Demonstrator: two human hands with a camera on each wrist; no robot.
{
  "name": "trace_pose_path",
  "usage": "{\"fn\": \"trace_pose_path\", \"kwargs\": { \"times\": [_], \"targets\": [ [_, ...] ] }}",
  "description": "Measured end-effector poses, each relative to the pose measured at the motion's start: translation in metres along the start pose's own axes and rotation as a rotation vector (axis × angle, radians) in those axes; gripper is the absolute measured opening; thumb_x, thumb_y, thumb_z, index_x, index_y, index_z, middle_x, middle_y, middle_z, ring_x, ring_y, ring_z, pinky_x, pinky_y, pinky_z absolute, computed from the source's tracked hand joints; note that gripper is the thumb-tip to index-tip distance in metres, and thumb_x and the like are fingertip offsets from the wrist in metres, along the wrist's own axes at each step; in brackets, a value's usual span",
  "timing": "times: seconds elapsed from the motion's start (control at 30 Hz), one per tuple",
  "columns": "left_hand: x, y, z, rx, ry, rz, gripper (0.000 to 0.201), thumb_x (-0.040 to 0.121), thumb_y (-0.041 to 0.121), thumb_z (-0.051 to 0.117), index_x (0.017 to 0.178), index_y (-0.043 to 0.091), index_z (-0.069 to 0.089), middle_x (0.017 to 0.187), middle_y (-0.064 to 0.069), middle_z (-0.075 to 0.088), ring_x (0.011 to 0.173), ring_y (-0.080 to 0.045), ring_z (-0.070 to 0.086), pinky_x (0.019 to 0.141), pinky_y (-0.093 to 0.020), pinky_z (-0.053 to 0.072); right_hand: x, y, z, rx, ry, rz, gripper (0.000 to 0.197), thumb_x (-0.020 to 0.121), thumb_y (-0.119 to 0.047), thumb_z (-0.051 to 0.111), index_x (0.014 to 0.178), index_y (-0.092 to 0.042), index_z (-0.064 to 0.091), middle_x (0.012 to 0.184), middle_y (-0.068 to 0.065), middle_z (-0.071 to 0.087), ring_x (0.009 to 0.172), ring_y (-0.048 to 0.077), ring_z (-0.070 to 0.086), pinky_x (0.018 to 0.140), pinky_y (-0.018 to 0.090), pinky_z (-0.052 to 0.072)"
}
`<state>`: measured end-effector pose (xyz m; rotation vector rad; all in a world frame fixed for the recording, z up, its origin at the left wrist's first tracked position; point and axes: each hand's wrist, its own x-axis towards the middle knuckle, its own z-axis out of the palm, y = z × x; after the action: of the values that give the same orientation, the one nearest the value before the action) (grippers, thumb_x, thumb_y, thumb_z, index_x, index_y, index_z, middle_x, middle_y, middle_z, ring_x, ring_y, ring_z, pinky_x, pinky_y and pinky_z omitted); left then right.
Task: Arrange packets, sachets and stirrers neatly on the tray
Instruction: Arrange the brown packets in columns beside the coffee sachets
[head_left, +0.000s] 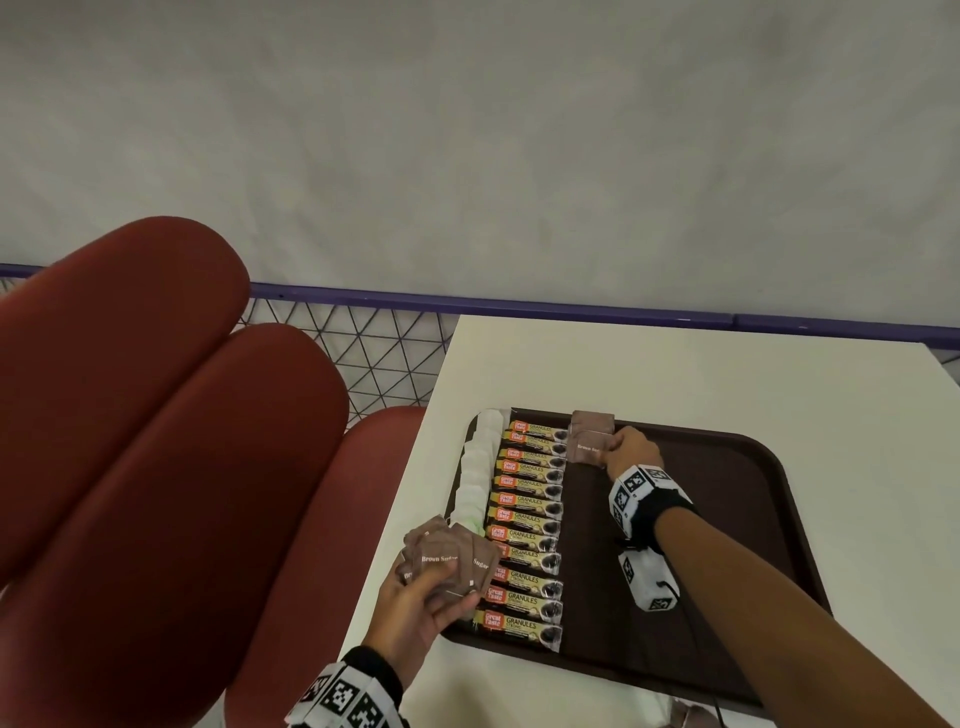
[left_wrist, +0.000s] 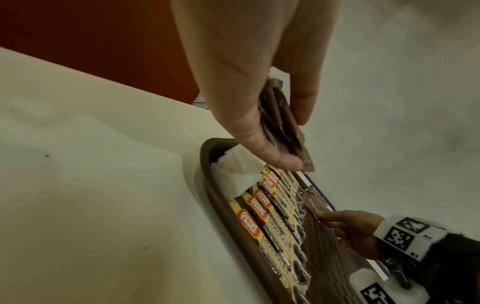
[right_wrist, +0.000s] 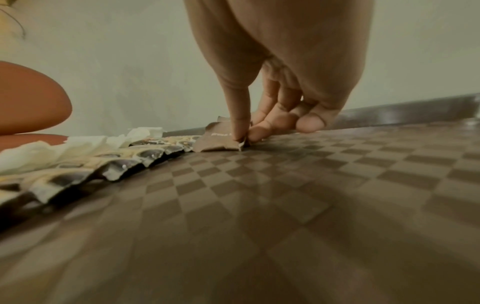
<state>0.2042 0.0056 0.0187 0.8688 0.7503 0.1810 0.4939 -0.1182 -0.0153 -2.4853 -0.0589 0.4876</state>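
Note:
A dark brown tray (head_left: 727, 519) lies on the white table. A column of coffee granule sachets (head_left: 530, 525) runs down its left part, with white packets (head_left: 475, 467) along the left rim. My left hand (head_left: 415, 613) grips a fan of several brown sugar sachets (head_left: 447, 561) above the tray's near left corner; the same bundle of sachets (left_wrist: 283, 127) shows between thumb and fingers. My right hand (head_left: 631, 449) pinches the edge of a brown sugar sachet (head_left: 589, 449) lying on the tray at the far end, right of the coffee column. Another brown sachet (head_left: 592, 421) lies just behind it.
Red padded seats (head_left: 156, 441) stand left of the table (head_left: 675, 364). A purple rail with wire mesh (head_left: 374, 353) runs behind. The tray's right half (right_wrist: 311, 205) shows a bare checkered surface. A white tagged block (head_left: 649, 579) hangs under my right wrist.

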Motion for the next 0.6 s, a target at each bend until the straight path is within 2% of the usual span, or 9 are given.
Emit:
{"fn": "trace_pose_path", "kwargs": {
  "times": [0.17, 0.27, 0.33, 0.43, 0.5, 0.57, 0.6],
  "targets": [
    [-0.003, 0.000, -0.003, 0.026, -0.011, 0.012, 0.037, 0.086, -0.003, 0.055, 0.122, 0.005, 0.054, 0.106, -0.022, 0.069, 0.086, -0.031, 0.070, 0.070, -0.037, 0.060, 0.000, 0.003, 0.001, 0.090, 0.003, 0.031, 0.025, 0.080, -0.021, 0.068, 0.091, -0.015, 0.046, 0.108, 0.018, 0.060, 0.097, 0.035, 0.059, 0.086, 0.041, 0.051],
    [-0.004, 0.000, -0.003, 0.030, -0.007, 0.023, 0.040, 0.086, -0.002, 0.056, 0.122, 0.013, 0.055, 0.104, -0.018, 0.070, 0.086, -0.029, 0.071, 0.068, -0.035, 0.060, -0.004, 0.004, -0.004, 0.139, -0.015, 0.027, 0.041, 0.078, -0.028, 0.072, 0.104, -0.012, 0.045, 0.111, 0.018, 0.059, 0.100, 0.036, 0.059, 0.088, 0.043, 0.050],
    [-0.004, -0.001, -0.002, 0.038, -0.004, 0.027, 0.043, 0.085, -0.002, 0.057, 0.125, 0.011, 0.053, 0.102, -0.017, 0.071, 0.086, -0.029, 0.071, 0.068, -0.035, 0.059, -0.010, 0.004, -0.007, 0.163, -0.018, 0.011, 0.051, 0.076, -0.034, 0.072, 0.111, -0.010, 0.044, 0.112, 0.016, 0.058, 0.102, 0.035, 0.058, 0.088, 0.044, 0.050],
    [-0.004, -0.003, 0.000, 0.050, -0.003, 0.028, 0.044, 0.085, -0.002, 0.058, 0.125, 0.013, 0.053, 0.101, -0.014, 0.072, 0.087, -0.028, 0.071, 0.068, -0.035, 0.060, -0.027, 0.004, -0.012, 0.210, -0.026, -0.084, 0.047, 0.074, -0.036, 0.074, 0.101, -0.013, 0.043, 0.107, 0.010, 0.057, 0.099, 0.030, 0.057, 0.085, 0.039, 0.048],
    [-0.004, -0.004, 0.004, 0.054, 0.004, 0.024, 0.047, 0.084, -0.002, 0.059, 0.128, 0.013, 0.052, 0.108, -0.016, 0.070, 0.091, -0.030, 0.070, 0.067, -0.035, 0.059, -0.045, 0.004, -0.015, 0.247, -0.097, -0.192, 0.042, 0.075, -0.032, 0.074, 0.098, -0.015, 0.043, 0.096, 0.004, 0.056, 0.092, 0.023, 0.056, 0.075, 0.031, 0.045],
    [-0.005, -0.006, 0.008, 0.054, 0.007, 0.023, 0.048, 0.084, -0.002, 0.059, 0.128, 0.017, 0.052, 0.113, -0.017, 0.067, 0.096, -0.032, 0.068, 0.068, -0.035, 0.058, -0.066, 0.003, -0.018, 0.282, -0.232, -0.277, 0.041, 0.076, -0.029, 0.073, 0.103, -0.014, 0.046, 0.089, 0.000, 0.054, 0.087, 0.018, 0.054, 0.066, 0.024, 0.041],
    [-0.005, -0.008, 0.010, 0.054, 0.009, 0.023, 0.048, 0.085, -0.002, 0.059, 0.127, 0.019, 0.052, 0.115, -0.017, 0.066, 0.098, -0.034, 0.067, 0.069, -0.036, 0.058, -0.077, 0.002, -0.019, 0.295, -0.314, -0.302, 0.042, 0.076, -0.028, 0.073, 0.106, -0.013, 0.048, 0.088, -0.001, 0.054, 0.085, 0.016, 0.055, 0.066, 0.022, 0.041]
  ]
}}
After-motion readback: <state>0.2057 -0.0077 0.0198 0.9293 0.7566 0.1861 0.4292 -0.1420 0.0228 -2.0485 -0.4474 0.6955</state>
